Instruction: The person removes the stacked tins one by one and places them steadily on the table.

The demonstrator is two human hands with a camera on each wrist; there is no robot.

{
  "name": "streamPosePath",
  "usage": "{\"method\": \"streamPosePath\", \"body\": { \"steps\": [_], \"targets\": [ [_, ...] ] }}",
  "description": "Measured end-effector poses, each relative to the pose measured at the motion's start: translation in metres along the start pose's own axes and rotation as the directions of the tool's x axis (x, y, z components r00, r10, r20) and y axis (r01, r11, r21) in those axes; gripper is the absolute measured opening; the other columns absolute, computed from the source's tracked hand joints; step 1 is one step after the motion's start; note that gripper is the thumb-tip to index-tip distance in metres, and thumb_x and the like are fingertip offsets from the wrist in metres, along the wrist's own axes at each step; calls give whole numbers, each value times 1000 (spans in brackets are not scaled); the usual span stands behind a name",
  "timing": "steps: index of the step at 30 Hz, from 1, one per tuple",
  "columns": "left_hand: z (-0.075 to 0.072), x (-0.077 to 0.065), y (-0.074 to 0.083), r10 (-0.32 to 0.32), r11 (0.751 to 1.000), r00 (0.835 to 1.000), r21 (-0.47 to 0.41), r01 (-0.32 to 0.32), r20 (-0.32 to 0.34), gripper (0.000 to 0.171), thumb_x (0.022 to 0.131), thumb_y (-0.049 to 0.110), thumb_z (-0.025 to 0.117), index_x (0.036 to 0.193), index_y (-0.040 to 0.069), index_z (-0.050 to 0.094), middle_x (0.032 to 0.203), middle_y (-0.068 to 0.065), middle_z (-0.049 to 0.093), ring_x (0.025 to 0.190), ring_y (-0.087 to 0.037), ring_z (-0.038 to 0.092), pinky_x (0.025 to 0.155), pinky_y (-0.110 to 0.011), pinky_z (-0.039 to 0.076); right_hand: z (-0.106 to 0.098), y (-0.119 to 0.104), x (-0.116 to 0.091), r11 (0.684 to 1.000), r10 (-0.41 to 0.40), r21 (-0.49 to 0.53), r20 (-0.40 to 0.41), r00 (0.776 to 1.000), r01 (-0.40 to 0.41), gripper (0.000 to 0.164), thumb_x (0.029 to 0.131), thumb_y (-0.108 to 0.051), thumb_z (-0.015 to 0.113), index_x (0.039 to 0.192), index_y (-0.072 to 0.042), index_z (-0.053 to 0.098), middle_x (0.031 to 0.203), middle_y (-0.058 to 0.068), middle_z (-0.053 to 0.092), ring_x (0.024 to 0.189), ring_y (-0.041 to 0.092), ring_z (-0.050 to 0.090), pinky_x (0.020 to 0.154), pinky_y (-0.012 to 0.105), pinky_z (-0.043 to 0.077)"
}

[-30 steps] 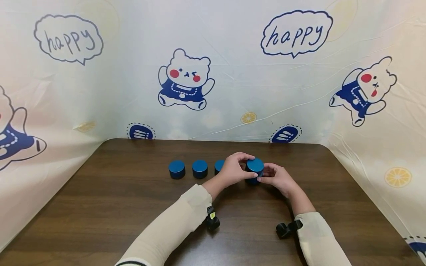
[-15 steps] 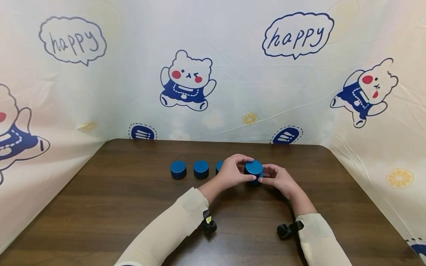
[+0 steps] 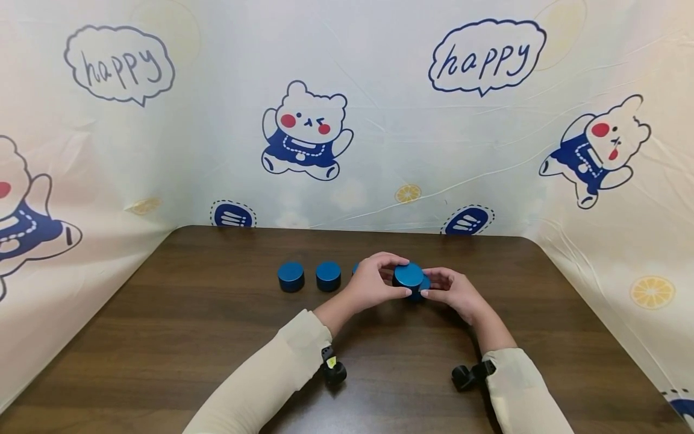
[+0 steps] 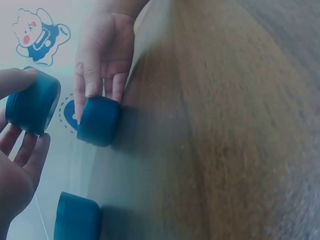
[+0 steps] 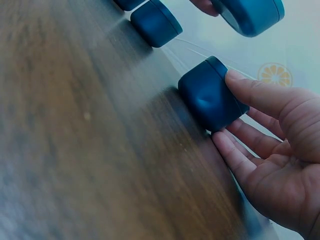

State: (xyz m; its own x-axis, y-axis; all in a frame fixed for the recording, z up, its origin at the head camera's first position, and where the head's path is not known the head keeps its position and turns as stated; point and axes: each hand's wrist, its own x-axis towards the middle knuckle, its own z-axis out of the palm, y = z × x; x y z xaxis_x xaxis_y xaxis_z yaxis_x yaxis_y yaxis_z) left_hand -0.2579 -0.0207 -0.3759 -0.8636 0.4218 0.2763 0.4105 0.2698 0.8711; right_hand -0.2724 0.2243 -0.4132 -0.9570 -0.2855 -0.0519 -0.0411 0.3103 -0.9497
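Observation:
My left hand [image 3: 374,282] pinches a small round blue tin [image 3: 408,275] between thumb and fingers, holding it up off the table; in the left wrist view this tin [image 4: 35,102] is tilted, with air beneath it. Just to its right, my right hand [image 3: 454,294] holds a second blue tin [image 5: 207,95] low at the table, thumb on the near side and fingers on the far side. In the head view the raised tin partly covers that second one. A seam near the top of the second tin shows in the right wrist view.
To the left stand two more blue tins, the far-left tin [image 3: 291,277] and its neighbour [image 3: 328,276]. A third tin [image 3: 355,267] is mostly hidden behind my left hand. The brown wooden table [image 3: 162,337] meets a printed curtain [image 3: 217,138] at the back.
My left hand has shifted slightly left with its tin, uncovering more of the tin in my right hand. My right hand stays almost still.

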Motion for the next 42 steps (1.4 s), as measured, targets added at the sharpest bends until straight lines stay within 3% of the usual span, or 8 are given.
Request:
{"method": "streamPosePath", "body": {
  "steps": [6, 15, 26, 42],
  "targets": [
    [-6, -2, 2, 18, 1000, 999, -23, -18, 33, 47, 79, 15, 83, 122, 13, 67, 123, -2, 60, 104, -19, 61, 87, -30, 54, 0, 1, 1, 1000, 8, -7, -5, 1000, -8, 57, 87, -16, 75, 136, -1, 51, 131, 19, 56, 115, 31, 55, 94, 34, 51],
    [-16, -9, 5, 33, 998, 996, -59, -28, 82, 49, 77, 14, 84, 123, 11, 66, 123, -3, 60, 106, -21, 59, 92, -47, 52, 2, 1, 1, 1000, -3, 0, -13, 1000, 3, 57, 86, -15, 76, 136, -1, 52, 130, 19, 57, 114, 30, 56, 94, 34, 51],
    [-32, -18, 2, 10, 999, 999, -31, -9, 43, 49, 78, 18, 84, 124, 16, 66, 125, 2, 61, 113, -19, 57, 94, -38, 51, 2, 0, 0, 1000, -3, 13, -10, 1000, 3, 56, 87, -14, 75, 136, -1, 52, 131, 19, 57, 115, 30, 56, 94, 35, 51],
    [-52, -31, 1, -2, 997, 1000, -76, 4, 17, 50, 78, 11, 83, 124, 10, 66, 127, -6, 60, 117, -28, 55, 100, -49, 46, 0, 4, 1, 1000, -18, -4, 2, 1000, 18, 56, 87, -15, 75, 136, -1, 52, 132, 20, 56, 115, 30, 55, 93, 30, 50]
  ]
}}
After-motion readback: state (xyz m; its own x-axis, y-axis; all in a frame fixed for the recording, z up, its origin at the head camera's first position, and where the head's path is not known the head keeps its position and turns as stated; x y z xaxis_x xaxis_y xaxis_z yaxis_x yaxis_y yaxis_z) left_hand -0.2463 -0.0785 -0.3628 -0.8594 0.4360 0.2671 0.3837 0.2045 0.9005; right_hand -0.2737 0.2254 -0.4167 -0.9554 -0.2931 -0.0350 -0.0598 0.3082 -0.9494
